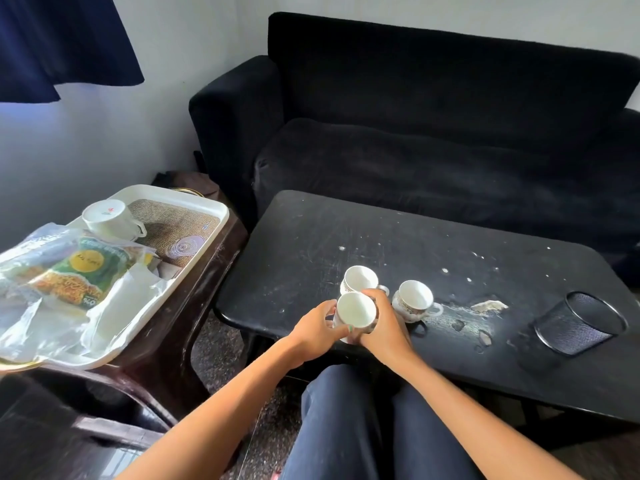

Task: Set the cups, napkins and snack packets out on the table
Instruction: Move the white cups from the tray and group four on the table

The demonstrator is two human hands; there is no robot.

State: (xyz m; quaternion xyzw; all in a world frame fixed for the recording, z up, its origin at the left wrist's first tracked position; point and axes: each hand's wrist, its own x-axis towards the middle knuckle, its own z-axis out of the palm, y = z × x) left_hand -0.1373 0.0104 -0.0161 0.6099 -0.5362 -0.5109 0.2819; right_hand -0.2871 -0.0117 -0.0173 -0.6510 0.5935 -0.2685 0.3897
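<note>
Gripping one white glazed ceramic cup (pixel 356 312) from both sides, the left hand (pixel 313 332) and right hand (pixel 384 327) hold it at the near edge of the scratched black table (pixel 346 230). Two more patterned cups (pixel 414 299) stand just behind. A fourth cup (pixel 109 216) lies inverted at the far end of the white plastic tray (pixel 207 206), with crinkled clear snack packets (pixel 65 271) and white paper napkins (pixel 128 292) at its near end.

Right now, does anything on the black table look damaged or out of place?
Yes. The mesh pen holder lies tipped on its side at the right, and the table's surface is chipped and peeling beside it.
</note>
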